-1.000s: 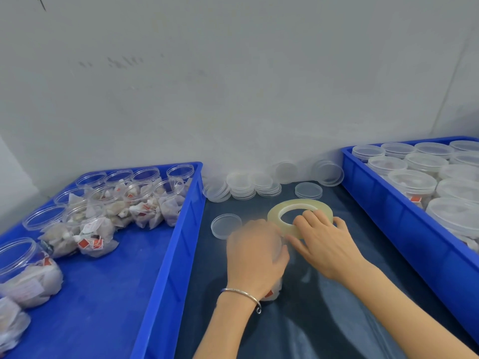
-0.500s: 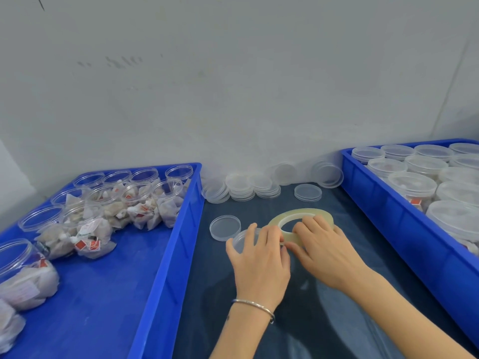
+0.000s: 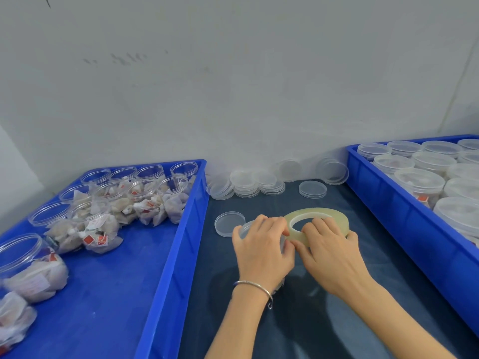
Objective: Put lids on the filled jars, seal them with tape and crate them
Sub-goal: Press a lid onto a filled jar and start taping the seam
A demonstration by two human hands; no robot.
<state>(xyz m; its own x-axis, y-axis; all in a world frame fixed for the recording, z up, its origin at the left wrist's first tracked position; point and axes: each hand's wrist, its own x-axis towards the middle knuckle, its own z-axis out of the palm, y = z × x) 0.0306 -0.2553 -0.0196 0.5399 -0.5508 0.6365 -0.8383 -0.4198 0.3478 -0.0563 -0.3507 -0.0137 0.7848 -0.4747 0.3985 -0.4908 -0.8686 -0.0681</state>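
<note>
Dark desk (image 3: 337, 320): left hand (image 3: 261, 252) grips and mostly hides clear lidded jar (image 3: 246, 227); right hand (image 3: 334, 257) pinches translucent yellowish tape roll (image 3: 315, 216)

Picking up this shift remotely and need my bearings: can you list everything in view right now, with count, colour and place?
Left crate: one, blue, left.
Open filled jars: about a dozen, clear, in left crate.
Right crate: one, blue, right.
Lidded jars: many, clear, in right crate.
Spare lids: several stacks plus singles, clear, by the wall.
Tape roll: one, yellowish, centre.
Jar in work: one, clear, mostly hidden under left hand.
Left hand: grips jar.
Right hand: holds tape roll.
</note>
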